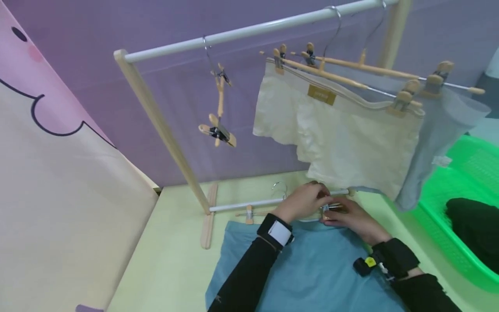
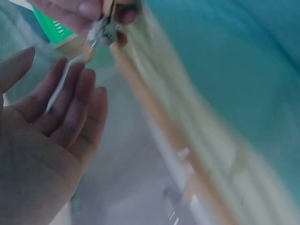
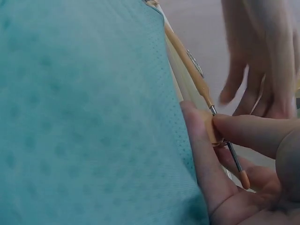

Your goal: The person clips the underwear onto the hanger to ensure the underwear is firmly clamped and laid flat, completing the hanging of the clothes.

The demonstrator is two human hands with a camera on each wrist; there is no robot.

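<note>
A blue-green garment (image 1: 312, 260) lies flat, its waist edge along a wooden clip hanger (image 3: 180, 47). My right hand (image 1: 352, 216) is at the hanger's right end. Its thumb and fingers pinch the wooden clip (image 3: 213, 129) on the metal rod, beside the fabric edge, as the right wrist view shows. Close by is my left hand (image 1: 306, 200), apart from the clip, palm in sight and fingers loosely bent with nothing in them in the left wrist view. A second wooden clip (image 1: 249, 215) sits at the garment's left corner.
A wooden rack with a white top bar (image 1: 265, 28) stands over the work. White shorts (image 1: 331, 125) and a grey garment (image 1: 426, 143) hang at its right, an unloaded clip hanger (image 1: 220, 99) at its left. A green basket (image 1: 440, 216) holds dark cloth (image 1: 473, 225).
</note>
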